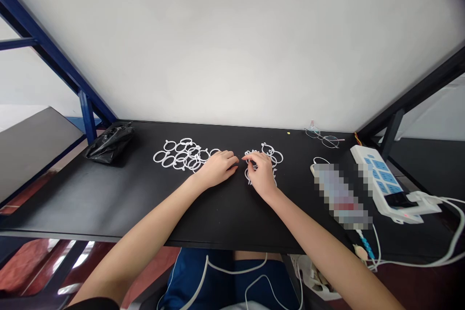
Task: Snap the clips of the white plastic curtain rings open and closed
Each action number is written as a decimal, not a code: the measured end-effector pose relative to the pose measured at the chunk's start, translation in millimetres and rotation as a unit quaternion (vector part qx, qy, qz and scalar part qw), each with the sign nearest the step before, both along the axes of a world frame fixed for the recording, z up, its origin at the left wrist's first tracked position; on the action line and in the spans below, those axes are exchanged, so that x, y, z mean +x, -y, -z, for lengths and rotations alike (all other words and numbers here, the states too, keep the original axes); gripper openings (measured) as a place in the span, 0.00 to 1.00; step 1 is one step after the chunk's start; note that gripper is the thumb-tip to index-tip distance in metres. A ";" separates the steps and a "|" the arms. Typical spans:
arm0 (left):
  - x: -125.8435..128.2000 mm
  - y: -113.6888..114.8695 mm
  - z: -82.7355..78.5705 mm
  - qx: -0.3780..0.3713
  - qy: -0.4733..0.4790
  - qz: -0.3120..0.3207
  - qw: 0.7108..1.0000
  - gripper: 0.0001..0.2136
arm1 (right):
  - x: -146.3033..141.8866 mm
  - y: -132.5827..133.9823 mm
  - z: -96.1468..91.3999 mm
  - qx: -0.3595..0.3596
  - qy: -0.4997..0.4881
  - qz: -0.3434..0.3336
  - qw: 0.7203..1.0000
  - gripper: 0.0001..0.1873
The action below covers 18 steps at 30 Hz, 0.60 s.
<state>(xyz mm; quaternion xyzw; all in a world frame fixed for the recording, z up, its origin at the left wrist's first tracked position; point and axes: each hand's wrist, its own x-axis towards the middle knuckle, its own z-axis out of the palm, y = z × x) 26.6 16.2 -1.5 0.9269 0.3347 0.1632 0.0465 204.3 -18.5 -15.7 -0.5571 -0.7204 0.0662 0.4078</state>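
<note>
Several white plastic rings with small eyelets, like curtain rings (169,161), lie overlapping on the black table (174,223). My left hand (220,168) rests at the right end of this group, partly covering a ring; its fingers point right, loosely bent, with the thumb apart. A smaller cluster of the same white rings (277,157) lies to the right. Over that cluster curves my right hand (260,173), its index finger and thumb parted and pointing left. It hides part of the rings beneath, and I see no ring clearly gripped in either hand.
A crumpled black plastic bag (111,144) lies at the far left. To the right are eyeglasses (330,141), a blurred-out phone-like device (339,196) and a white power strip (381,179) with cables. A white wall (232,48) stands behind the table, between slanted metal frames.
</note>
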 end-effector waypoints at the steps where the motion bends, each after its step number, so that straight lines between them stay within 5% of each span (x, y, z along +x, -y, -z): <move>1: 0.0 0.0 -0.1 -0.001 -0.001 -0.001 1.000 0.07 | -0.2 0.4 -0.4 0.001 0.000 0.001 1.000 0.18; 18: 0.2 4.0 1.0 -0.017 0.013 0.012 1.000 0.14 | -0.2 3.7 -12.0 0.117 -0.126 -0.004 0.985 0.12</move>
